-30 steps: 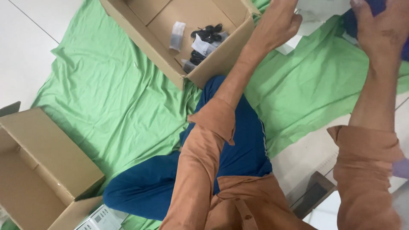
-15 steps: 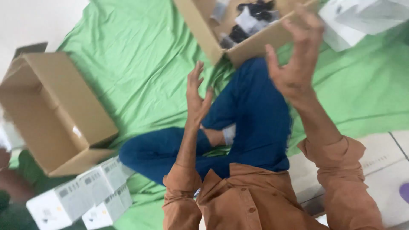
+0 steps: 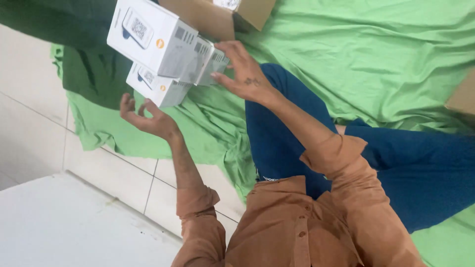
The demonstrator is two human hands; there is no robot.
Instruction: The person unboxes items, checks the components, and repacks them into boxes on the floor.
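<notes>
A stack of white product boxes sits at the upper left: a large top box (image 3: 148, 37), a smaller one under it (image 3: 158, 88) and a third pressed against their right side (image 3: 212, 62). My left hand (image 3: 147, 117) is just below the lower box, palm up and fingers spread, the fingertips close to its bottom edge. My right hand (image 3: 243, 73) reaches in from the right with fingers apart, the tips touching the side of the third box. Neither hand is closed around a box. Both sleeves are brown.
I sit in blue trousers (image 3: 396, 158) on a light green cloth (image 3: 356, 59). A brown cardboard box (image 3: 208, 20) lies behind the stack, another cardboard edge (image 3: 462, 96) at the right. Dark green cloth (image 3: 74, 34) is at upper left; tiled floor (image 3: 34, 113) and a white board (image 3: 64, 222) at lower left.
The view has swung left from the open cardboard box to the white boxes. Both hands, raised and empty before, have moved to either side of the stack.
</notes>
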